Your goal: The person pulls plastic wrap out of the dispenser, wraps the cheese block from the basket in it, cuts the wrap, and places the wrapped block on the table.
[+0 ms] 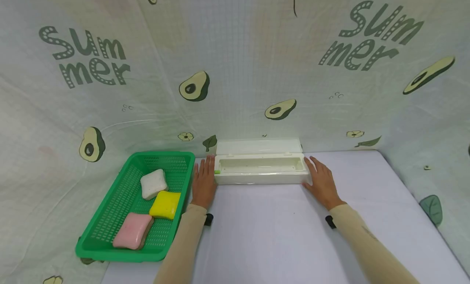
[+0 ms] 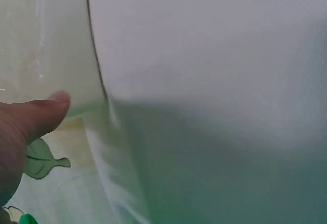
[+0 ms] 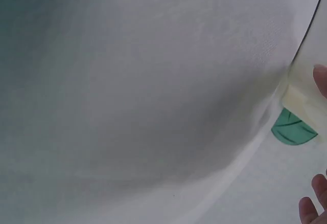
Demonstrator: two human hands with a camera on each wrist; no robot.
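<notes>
A long white box (image 1: 260, 178) lies at the back of the table, its hinged lid (image 1: 258, 146) standing up behind it. Its long trough shows from above, and a small green piece (image 1: 217, 171) sits at the left end. My left hand (image 1: 204, 185) lies along the left end with straight fingers; in the left wrist view its thumb (image 2: 46, 112) touches the box's surface. At the other end, my right hand (image 1: 323, 184) touches the box, thumb near the front corner and fingers extended along the side. Only some fingertips (image 3: 319, 188) of that hand show in the right wrist view.
Left of my left arm stands a green basket (image 1: 110, 194) holding a white sponge-like block (image 1: 153, 183), a yellow one (image 1: 165, 205) and a pink one (image 1: 133, 231). A printed cloth (image 1: 235, 63) hangs directly behind the box. White cloth covers the table (image 1: 264, 235).
</notes>
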